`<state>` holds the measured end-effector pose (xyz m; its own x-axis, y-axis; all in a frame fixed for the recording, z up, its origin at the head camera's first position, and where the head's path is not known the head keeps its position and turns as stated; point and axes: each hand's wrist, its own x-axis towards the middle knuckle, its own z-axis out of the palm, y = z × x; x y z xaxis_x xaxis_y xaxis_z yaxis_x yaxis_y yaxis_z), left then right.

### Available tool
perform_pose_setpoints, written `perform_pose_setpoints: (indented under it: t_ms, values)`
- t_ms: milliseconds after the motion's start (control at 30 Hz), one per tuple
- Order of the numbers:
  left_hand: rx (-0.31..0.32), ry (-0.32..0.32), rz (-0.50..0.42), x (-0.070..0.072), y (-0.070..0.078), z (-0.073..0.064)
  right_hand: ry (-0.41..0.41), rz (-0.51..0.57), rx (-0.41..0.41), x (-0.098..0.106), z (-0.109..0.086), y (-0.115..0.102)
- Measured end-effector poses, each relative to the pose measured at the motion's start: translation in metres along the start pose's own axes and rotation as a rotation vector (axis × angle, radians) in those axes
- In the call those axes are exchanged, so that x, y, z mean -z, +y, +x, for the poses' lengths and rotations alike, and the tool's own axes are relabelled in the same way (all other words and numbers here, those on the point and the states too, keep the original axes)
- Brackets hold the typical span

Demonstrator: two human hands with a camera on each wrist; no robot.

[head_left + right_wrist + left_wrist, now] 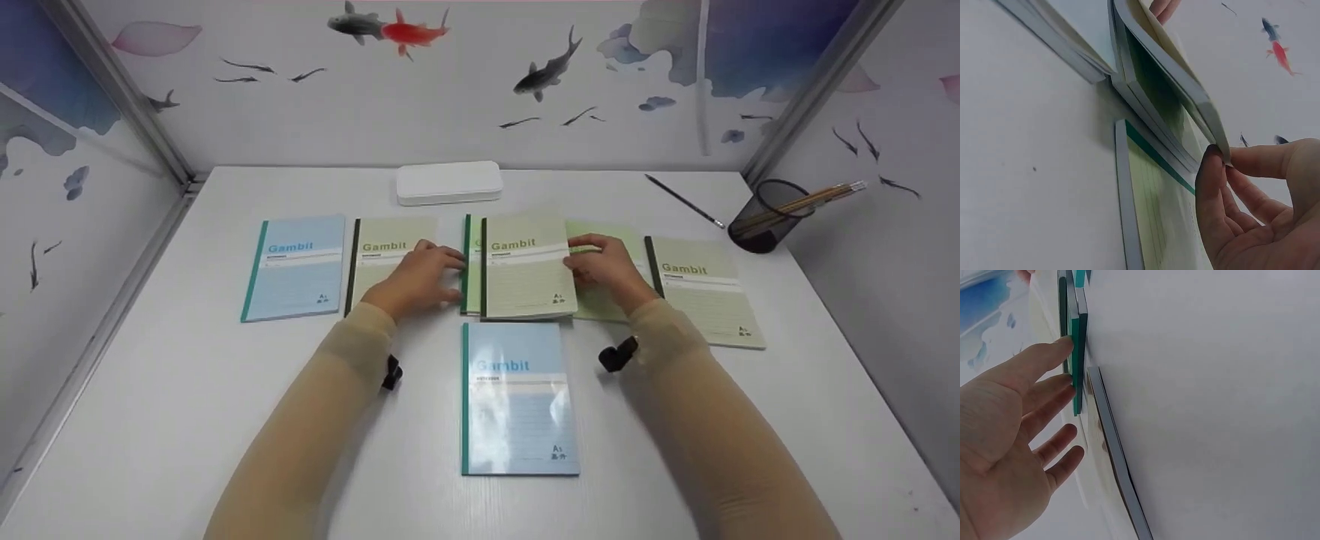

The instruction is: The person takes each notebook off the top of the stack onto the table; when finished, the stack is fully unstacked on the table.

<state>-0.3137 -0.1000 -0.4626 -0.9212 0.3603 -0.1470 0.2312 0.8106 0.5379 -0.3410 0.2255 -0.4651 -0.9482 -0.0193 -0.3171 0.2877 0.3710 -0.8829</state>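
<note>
In the head view, a beige Gambit notebook [525, 281] with a black spine lies over a green notebook [471, 294] at the middle. My right hand [609, 271] pinches the beige notebook's right edge between thumb and fingers. That edge is raised off the notebooks below in the right wrist view. At the stack's left side, my left hand [420, 279] has its fingertips at the green spine, fingers spread in the left wrist view. Another light green notebook [604, 304] lies under my right hand, partly hidden. A second beige notebook [394, 231] lies beneath my left hand.
A blue notebook [517, 420] lies in front of the stack, another blue notebook [296, 281] at far left. To the right is a beige notebook [705, 307]. Behind are a white case [450, 182], a pencil [682, 201] and a mesh pencil cup [754, 229].
</note>
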Motion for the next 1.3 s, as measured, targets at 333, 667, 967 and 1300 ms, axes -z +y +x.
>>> perform_pose_setpoints:
  t_ms: [333,667,967,1300]
  values:
    - [-0.004,-0.009,0.012,-0.003,0.000,0.000,-0.056,0.171,-0.030,0.027,-0.031,0.015]
    - [-0.034,-0.009,0.042,0.001,0.001,0.002,-0.130,0.192,0.006,0.066,-0.077,0.030]
    - [-0.018,-0.002,0.025,0.004,0.003,-0.001,-0.159,0.187,-0.007,0.091,-0.109,0.046]
    - [-0.038,-0.015,0.029,0.002,0.000,0.000,-0.276,0.162,-0.020,0.113,-0.136,0.062]
